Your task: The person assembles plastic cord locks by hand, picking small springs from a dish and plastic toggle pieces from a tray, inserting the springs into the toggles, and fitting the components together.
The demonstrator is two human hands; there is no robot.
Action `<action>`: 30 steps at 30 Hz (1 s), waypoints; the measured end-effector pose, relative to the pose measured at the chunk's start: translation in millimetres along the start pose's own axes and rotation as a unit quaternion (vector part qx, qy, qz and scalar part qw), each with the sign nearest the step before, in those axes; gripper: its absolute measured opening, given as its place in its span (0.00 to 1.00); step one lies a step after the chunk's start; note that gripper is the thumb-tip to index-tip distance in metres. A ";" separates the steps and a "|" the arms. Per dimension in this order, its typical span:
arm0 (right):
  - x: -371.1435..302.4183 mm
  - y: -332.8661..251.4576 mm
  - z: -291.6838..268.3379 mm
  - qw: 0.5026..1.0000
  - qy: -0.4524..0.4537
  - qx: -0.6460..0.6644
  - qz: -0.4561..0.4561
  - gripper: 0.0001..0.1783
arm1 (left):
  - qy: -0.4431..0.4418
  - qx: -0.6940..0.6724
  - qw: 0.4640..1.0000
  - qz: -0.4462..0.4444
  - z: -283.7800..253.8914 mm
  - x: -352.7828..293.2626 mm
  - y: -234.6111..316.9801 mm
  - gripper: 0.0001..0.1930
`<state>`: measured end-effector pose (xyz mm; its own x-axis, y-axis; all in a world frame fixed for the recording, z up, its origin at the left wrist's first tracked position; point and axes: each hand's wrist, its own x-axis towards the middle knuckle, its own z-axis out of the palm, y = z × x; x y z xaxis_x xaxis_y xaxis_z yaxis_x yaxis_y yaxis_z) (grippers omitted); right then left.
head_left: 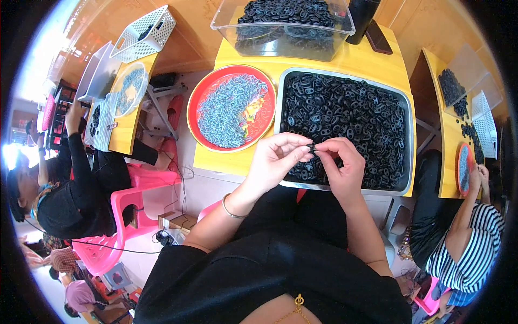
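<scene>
Our left hand [273, 162] and right hand [344, 163] met almost fingertip to fingertip, gripping a small dark piece [311, 147] between them. Each thumb was pressed close to its forefinger, leaving hardly any gap, and the other fingers were curled in loosely. The fingertips hid much of the piece, so we could not tell its full shape. It sat above the near part of a rectangular metal tray [409, 127], left of the tray's middle.

Below our fingers, black two-holed links [345, 105] filled the tray, short of its rim. Our left hand overlapped the tray's near-left corner, while our right hand lay inside the side edges, its wrist crossing the near rim.

To the left, just beside the tray, we had a round red basin [200, 87] of small blue-grey metal parts [221, 113]; only a sliver separated the two rims, if any. A strip of yellow tabletop [221, 163] ran along the near side of the basin, giving our left hand some room there. On the right, the tray came close to the table's edge. Beyond the tray, a clear plastic bin [253, 46] of black links closed off the far side.
</scene>
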<state>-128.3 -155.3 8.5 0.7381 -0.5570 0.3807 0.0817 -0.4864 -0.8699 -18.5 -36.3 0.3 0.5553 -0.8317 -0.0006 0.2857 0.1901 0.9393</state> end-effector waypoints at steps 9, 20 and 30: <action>-1.0 0.4 0.2 0.999 -0.014 -0.034 0.008 0.03 | 0.030 0.022 0.999 0.022 11.1 -3.5 -4.9 0.06; 0.6 1.9 -4.1 0.997 -0.041 0.027 0.063 0.04 | 0.044 0.001 0.999 0.003 9.0 0.2 -6.3 0.06; 1.6 0.6 -7.0 0.999 -0.039 -0.032 -0.013 0.06 | 0.035 -0.011 0.999 -0.007 9.6 -0.3 -5.4 0.06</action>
<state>-131.7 -161.2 10.9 0.7862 -0.4914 0.3748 0.0593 -0.5437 -0.8372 -27.7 -42.1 -1.4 0.6041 -0.7960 -0.0393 0.3113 0.1902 0.9311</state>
